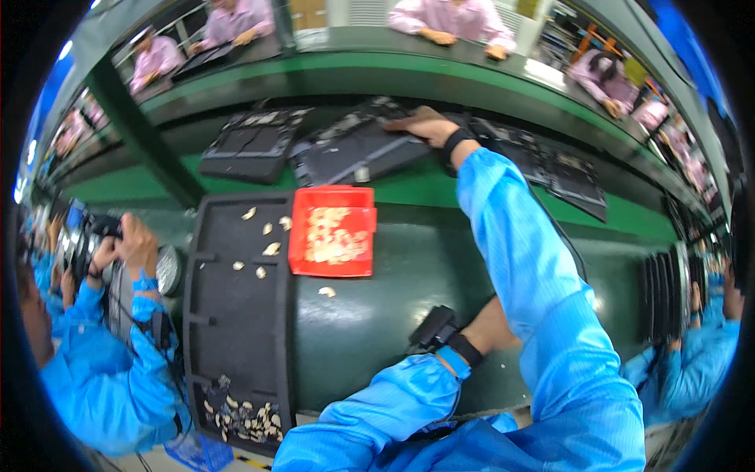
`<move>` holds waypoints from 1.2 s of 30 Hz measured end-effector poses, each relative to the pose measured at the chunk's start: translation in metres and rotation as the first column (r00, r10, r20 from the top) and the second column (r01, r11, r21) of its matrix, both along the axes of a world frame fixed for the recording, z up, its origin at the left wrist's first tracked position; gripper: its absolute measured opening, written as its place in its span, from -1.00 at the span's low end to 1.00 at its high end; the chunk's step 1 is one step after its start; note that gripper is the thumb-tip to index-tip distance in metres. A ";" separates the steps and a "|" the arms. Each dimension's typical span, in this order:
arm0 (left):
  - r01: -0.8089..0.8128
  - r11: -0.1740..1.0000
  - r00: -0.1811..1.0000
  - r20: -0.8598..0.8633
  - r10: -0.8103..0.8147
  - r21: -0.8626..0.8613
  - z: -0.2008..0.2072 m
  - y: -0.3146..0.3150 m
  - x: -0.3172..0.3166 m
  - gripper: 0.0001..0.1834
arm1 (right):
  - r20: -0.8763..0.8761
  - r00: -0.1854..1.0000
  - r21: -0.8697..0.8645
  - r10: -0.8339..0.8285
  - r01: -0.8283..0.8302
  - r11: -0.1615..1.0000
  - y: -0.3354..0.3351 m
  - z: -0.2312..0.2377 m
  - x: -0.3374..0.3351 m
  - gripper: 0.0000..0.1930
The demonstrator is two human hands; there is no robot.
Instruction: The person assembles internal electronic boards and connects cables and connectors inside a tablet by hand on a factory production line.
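Note:
My right hand [425, 124] reaches across to the conveyor at the back. Its fingers close on the upper right corner of a black laptop chassis [358, 153] with exposed inner parts, lying askew among others. My left hand [494, 324] is low over the green worktable, palm and fingers hidden behind my right sleeve. A strap and a small black device sit on that wrist. Left of my hands, a red bin [332, 266] holds many small pale pieces [336, 236]. It overlaps the edge of a black foam tray [240, 315], where more pale pieces are scattered, thickest at the near end.
More opened laptop chassis lie on the green conveyor [429, 185], to the left [255, 141] and right [574, 177]. A green post [145, 130] rises at left. Co-workers in blue sit on both sides; others in pink sit across. Dark panels [664, 295] stand stacked at right.

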State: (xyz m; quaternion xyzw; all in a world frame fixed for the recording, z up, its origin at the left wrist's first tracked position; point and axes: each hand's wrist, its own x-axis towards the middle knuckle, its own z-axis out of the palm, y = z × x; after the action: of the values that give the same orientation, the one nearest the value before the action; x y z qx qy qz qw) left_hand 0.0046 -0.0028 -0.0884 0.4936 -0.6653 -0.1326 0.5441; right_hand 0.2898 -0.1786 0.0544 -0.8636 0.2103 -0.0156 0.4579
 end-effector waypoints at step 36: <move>-0.365 0.826 0.715 -0.440 0.544 0.428 0.056 0.138 -0.020 -0.28 | 0.308 0.867 -0.473 -0.391 0.496 0.728 -0.155 -0.039 -0.457 -0.49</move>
State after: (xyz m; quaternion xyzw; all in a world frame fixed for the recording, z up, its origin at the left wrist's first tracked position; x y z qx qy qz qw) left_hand -0.0152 0.1356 -0.0320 0.6641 -0.3089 -0.2302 0.6407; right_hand -0.1671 -0.3333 0.0156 -0.8750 0.3544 -0.2641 0.1975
